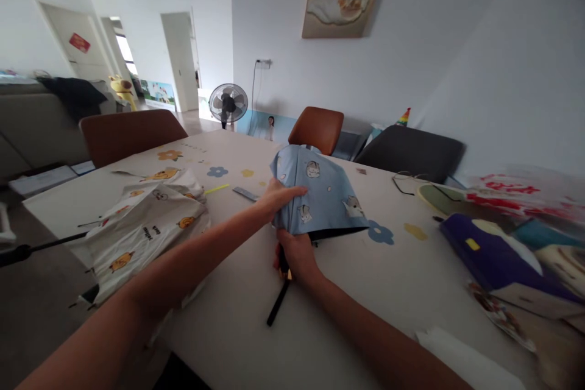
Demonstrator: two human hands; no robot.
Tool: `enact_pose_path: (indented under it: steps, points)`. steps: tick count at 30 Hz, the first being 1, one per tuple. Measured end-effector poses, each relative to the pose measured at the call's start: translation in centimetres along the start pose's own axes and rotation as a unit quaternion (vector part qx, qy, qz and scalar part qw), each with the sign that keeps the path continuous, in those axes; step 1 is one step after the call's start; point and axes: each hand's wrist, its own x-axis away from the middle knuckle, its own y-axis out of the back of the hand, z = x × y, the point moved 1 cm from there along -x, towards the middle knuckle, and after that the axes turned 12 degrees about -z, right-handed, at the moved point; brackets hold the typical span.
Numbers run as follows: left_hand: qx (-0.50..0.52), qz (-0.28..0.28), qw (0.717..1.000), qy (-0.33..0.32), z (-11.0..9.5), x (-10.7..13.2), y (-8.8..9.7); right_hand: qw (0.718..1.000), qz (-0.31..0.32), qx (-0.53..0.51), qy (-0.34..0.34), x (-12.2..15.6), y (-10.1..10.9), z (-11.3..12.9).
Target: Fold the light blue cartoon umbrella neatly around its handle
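Note:
A light blue umbrella point(322, 195) with small cartoon prints lies half folded on the white table point(237, 311). My left hand point(280, 197) rests on its canopy at the left edge, fingers laid over the fabric. My right hand point(295, 254) is closed round the umbrella's black shaft point(278, 304) just below the canopy. The shaft's lower end sticks out toward me on the tabletop.
A second, white umbrella point(144, 225) with orange prints lies at the table's left. Glasses point(404, 183), a purple box point(493, 262) and bags crowd the right side. Brown chairs point(130, 134) stand at the far side, a black chair point(411, 149) at the right. A fan point(228, 103) stands by the wall.

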Motion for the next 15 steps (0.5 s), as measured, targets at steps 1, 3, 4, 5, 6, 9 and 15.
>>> enact_pose_path:
  steps: [1, 3, 4, 5, 6, 9, 15]
  points:
    - [0.018, 0.015, 1.0, 0.015, 0.1, 0.04, -0.05, 1.0, 0.0, -0.001, 0.0, 0.05, 0.02, 0.04]
    - [0.04, 0.027, 0.998, 0.032, 0.36, 0.01, -0.23, 1.0, -0.001, -0.001, 0.0, 0.2, 0.07, 0.18]
    - [0.043, 0.017, 0.998, 0.033, 0.5, -0.04, -0.31, 1.0, -0.001, -0.002, 0.0, 0.27, 0.1, 0.26]
    - [0.042, 0.003, 0.999, 0.029, 0.62, -0.1, -0.39, 1.0, -0.001, -0.005, 0.001, 0.32, 0.14, 0.32]
    - [0.04, -0.01, 0.999, 0.021, 0.71, -0.14, -0.45, 1.0, 0.001, -0.01, 0.003, 0.34, 0.16, 0.35]
    - [0.033, -0.037, 0.999, -0.01, 0.82, -0.13, -0.51, 0.999, 0.018, -0.034, 0.003, 0.24, 0.23, 0.31]
    - [0.005, -0.06, 0.996, -0.059, 0.65, 0.2, -0.36, 0.997, 0.045, -0.064, -0.018, 0.19, 0.4, 0.53]
